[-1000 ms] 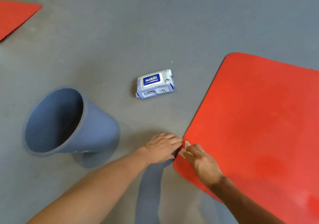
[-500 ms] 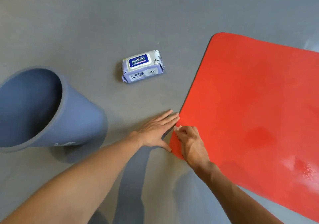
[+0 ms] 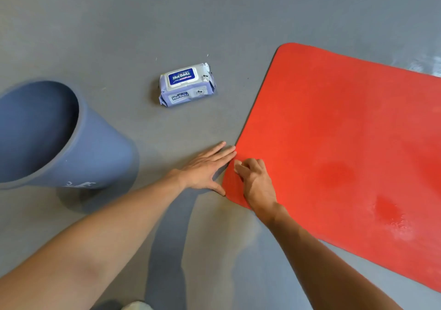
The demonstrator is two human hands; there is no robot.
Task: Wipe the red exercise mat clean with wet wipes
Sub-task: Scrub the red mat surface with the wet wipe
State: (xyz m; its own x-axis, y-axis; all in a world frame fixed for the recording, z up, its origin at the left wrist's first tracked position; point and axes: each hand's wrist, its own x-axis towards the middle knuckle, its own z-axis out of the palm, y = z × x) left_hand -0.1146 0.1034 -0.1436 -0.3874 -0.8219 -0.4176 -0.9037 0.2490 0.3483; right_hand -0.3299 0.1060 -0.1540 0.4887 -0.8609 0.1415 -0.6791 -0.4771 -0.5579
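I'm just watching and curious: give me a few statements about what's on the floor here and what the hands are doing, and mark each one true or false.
1. The pack of wet wipes lies on the grey floor, apart from the red mat. True.
2. The pack's lid stands open with a wipe sticking out. False: the lid is closed.
3. The left hand lies flat on the floor, fingers straight, at the mat's edge. True.
4. The right hand rests on the blue bin. False: it rests on the mat's near corner, fingers curled.
5. The blue bin stands on the mat. False: it stands on the floor, left of the mat.
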